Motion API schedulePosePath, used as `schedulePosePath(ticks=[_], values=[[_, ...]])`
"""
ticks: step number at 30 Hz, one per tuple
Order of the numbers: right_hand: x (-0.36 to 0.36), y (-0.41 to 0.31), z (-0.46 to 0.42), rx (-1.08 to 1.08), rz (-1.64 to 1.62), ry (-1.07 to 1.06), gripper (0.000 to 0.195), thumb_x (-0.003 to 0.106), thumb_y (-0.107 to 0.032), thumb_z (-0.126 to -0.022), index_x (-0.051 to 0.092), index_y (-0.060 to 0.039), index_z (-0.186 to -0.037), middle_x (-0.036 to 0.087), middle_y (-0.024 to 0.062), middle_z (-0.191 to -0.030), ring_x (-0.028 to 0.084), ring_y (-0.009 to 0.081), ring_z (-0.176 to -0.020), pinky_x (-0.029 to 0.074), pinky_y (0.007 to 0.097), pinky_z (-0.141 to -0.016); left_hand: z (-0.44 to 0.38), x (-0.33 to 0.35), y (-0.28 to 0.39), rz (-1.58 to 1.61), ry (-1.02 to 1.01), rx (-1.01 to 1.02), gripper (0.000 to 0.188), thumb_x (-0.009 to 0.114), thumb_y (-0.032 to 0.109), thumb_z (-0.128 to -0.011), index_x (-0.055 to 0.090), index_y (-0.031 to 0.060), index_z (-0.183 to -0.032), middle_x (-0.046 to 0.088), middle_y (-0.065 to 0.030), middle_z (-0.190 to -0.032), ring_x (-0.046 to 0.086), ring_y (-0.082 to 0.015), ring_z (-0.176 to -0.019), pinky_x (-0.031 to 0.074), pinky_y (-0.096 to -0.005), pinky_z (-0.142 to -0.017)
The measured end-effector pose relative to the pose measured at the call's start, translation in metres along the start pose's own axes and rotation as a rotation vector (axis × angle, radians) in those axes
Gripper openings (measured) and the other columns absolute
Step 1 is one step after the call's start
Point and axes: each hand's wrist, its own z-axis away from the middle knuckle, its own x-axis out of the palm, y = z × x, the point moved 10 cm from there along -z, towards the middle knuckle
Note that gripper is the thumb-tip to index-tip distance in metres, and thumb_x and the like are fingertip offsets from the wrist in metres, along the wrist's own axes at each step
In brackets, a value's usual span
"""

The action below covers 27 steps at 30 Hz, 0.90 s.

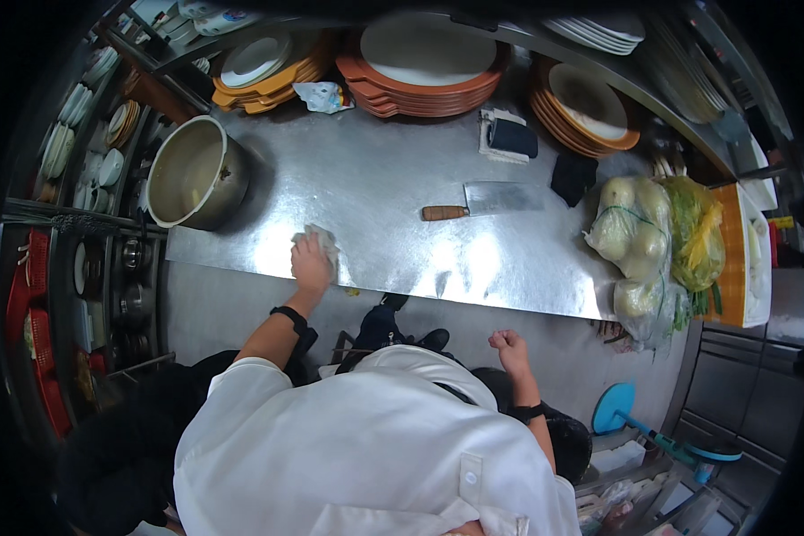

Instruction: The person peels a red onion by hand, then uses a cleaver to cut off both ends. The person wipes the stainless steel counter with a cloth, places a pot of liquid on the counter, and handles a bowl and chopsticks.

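My left hand [310, 262] presses a crumpled pale cloth [329, 242] onto the stainless steel table [375, 181], close to its front edge. My right hand [509, 346] hangs in the air off the front edge with its fingers curled; nothing shows in it. Beyond the hands, a cleaver lies flat on the steel, its wooden handle [445, 213] to the left and its blade [502, 198] to the right. A deep metal pot [231, 181] stands at the table's left end. A folded dark cloth [512, 137] rests on a pale one near the back.
Stacked plates with orange rims [429, 100] line the back. Plastic bags of round pale vegetables [633, 228] and a white box [756, 268] occupy the right end. Crockery shelves [107, 221] stand at left. A dark-clothed person [127, 442] is behind at lower left.
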Motion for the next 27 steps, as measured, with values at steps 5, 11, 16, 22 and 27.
schedulePosePath(ticks=[5,11,16,22,27], values=[[-0.004,-0.005,0.008,-0.007,0.005,0.048,0.024,0.062,-0.019,-0.091,0.064,0.0046,-0.092,0.066,0.0073,-0.080,0.060,0.0138,-0.075,0.048,0.0275,-0.072,0.027,0.011,0.094,0.198,-0.264,0.334,0.041,0.059,0.012,-0.081,0.054,0.0040,-0.121,0.053,-0.0167,-0.104,0.049,-0.0365,-0.096,0.043,-0.0454,-0.085],[0.006,-0.061,0.034,-0.033,0.071,-0.111,0.039,0.065,-0.024,-0.091,0.060,0.0040,-0.118,0.068,0.0147,-0.102,0.062,0.0186,-0.093,0.048,0.0291,-0.082,0.052,0.018,0.280,0.776,-0.987,0.720,0.038,0.059,0.021,-0.091,0.055,0.0016,-0.124,0.057,-0.0191,-0.110,0.053,-0.0343,-0.107,0.042,-0.0407,-0.094],[-0.027,-0.068,0.067,-0.258,-0.407,0.060,0.058,0.065,-0.022,-0.091,0.039,0.0019,-0.138,0.058,0.0113,-0.117,0.055,0.0160,-0.106,0.046,0.0303,-0.092,0.118,-0.080,0.432,0.980,-1.286,1.070,0.058,0.061,0.022,-0.092,0.038,0.0040,-0.142,0.051,-0.0191,-0.124,0.053,-0.0307,-0.113,0.041,-0.0383,-0.099],[-0.126,-0.025,0.188,-0.158,-0.275,0.485,0.022,0.062,-0.010,-0.088,0.063,0.0023,-0.106,0.064,0.0008,-0.096,0.056,0.0079,-0.089,0.047,0.0250,-0.077,0.237,-0.122,0.501,1.044,-1.822,1.238,0.080,0.064,0.021,-0.090,0.015,0.0100,-0.152,0.034,-0.0222,-0.145,0.039,-0.0323,-0.132,0.037,-0.0381,-0.105],[-0.181,0.057,0.316,-0.055,-0.624,0.695,0.030,0.059,-0.007,-0.088,0.061,0.0044,-0.115,0.065,0.0029,-0.104,0.060,0.0121,-0.091,0.047,0.0269,-0.082,0.273,-0.146,0.510,0.990,-1.584,1.573,0.085,0.065,0.023,-0.087,0.012,0.0100,-0.153,0.024,-0.0239,-0.152,0.037,-0.0371,-0.135,0.039,-0.0395,-0.104]])
